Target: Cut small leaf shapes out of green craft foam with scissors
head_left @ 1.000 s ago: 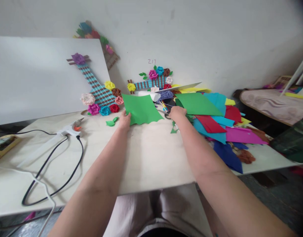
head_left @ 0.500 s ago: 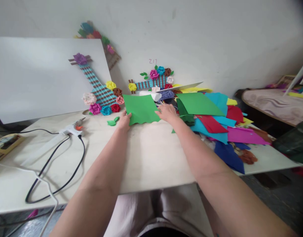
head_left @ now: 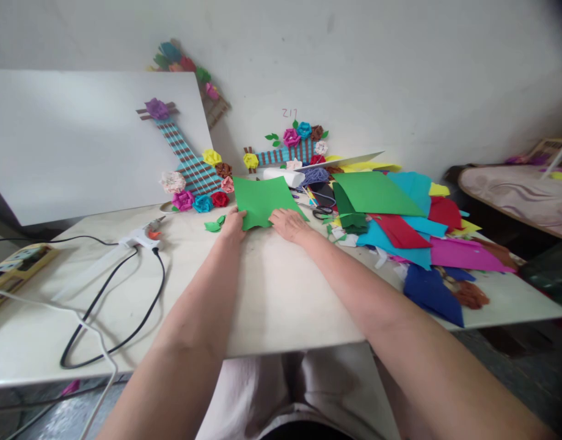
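A green craft sheet (head_left: 265,197) with a wavy near edge lies in front of me on the table. My left hand (head_left: 234,225) grips its lower left corner, thumb on top; the other fingers are partly hidden. Across the sheet's lower right part, my right hand (head_left: 288,226) rests flat with fingers extended. A few small green cut leaves (head_left: 214,224) sit just left of my left hand. Scissors (head_left: 323,212) with dark handles lie right of the sheet, next to folded dark green material (head_left: 349,211).
A white glue gun (head_left: 141,237) with a looping black cable rests at left, near a yellow power strip (head_left: 27,269). Behind stand a flower-decorated blue-striped guitar shape (head_left: 189,162) and a smaller one (head_left: 285,153). Coloured sheets (head_left: 468,253) are heaped at right.
My right hand has moved from the sheet's right edge leftward and nearer, onto its lower part. My left hand stays at the left corner. The view has shifted slightly.
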`<state>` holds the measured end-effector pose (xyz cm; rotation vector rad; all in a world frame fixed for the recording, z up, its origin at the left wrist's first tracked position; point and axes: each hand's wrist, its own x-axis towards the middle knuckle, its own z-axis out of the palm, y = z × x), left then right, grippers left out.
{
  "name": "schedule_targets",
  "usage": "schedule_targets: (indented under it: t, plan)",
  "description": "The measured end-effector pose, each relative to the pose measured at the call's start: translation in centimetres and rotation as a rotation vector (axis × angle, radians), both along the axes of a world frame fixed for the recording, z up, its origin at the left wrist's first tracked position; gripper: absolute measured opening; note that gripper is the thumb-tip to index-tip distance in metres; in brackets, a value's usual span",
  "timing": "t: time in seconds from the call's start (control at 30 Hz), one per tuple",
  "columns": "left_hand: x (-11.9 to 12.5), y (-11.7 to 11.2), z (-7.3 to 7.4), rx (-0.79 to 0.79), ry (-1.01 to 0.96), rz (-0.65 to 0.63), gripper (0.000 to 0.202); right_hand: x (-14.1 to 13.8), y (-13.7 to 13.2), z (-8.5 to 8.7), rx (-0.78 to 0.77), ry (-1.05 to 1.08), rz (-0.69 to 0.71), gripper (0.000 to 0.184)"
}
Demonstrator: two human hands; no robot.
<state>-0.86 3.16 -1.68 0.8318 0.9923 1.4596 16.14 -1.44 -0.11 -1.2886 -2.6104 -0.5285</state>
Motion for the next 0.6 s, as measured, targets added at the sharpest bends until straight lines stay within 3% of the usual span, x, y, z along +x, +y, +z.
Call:
schedule_targets:
  t: [0.23,0.43,0.6]
  plan:
    - [0.0,-1.0,0.4,0.076,0.045,0.022,0.067,0.1,0.5,-0.5,0.043,-0.038,0.019,0.028]
    - [-1.4,-2.5,0.9,0.171,0.207,-0.349,0.061,0.7,0.5,-0.2,0.062,-0.043,0.011,0.030]
    - [-2.3,-3.2,1.6,0.193,0.276,-0.504,0.074,1.2,0.6,-0.2,0.069,0.016,-0.025,0.028]
